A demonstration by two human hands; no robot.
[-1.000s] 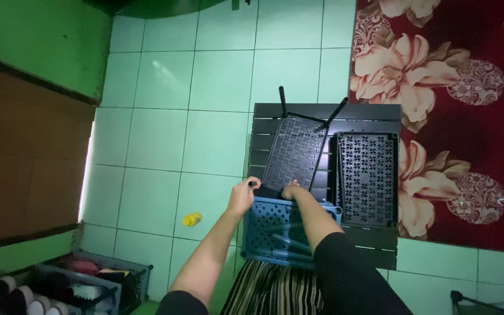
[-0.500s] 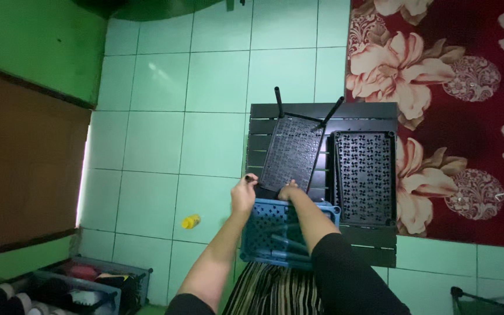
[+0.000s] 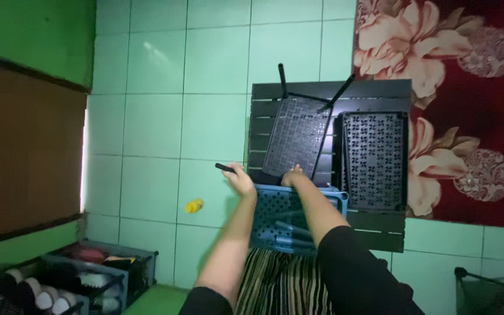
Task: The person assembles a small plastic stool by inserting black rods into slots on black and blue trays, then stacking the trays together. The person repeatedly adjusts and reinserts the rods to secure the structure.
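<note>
- The blue perforated plastic tray [image 3: 290, 219] lies at the near edge of the low black slatted tabletop [image 3: 392, 96], just over the person's striped lap, at about 6 o'clock in the view.
- It looks light and stiff, with smooth plastic that could slip; I judge the rim or the holes give the best hold, and the thin walls may flex if it is pulled hard.
- The left hand [image 3: 241, 179] is at the tray's upper left corner, closed around a short black rod [image 3: 224, 168] that points toward 10 o'clock.
- The right hand [image 3: 292, 175] rests at the tray's far rim, touching the lower edge of a black perforated panel [image 3: 296, 137]; how far its fingers are open I cannot tell.
- Both forearms reach forward, the left one bare, the right one with a dark sleeve near the elbow.
- The black panel is tilted, with two thin black legs [image 3: 313, 96] rising toward 12 o'clock.
- A second black perforated tray [image 3: 374, 160] lies flat at 3 o'clock of it.
- A small yellow object [image 3: 193, 205] lies on the green tiled floor [image 3: 153, 122] at 9 o'clock of the tray.
- A red floral rug [image 3: 468, 87] is at 2 o'clock, a shoe rack [image 3: 83, 280] at 8 o'clock.
</note>
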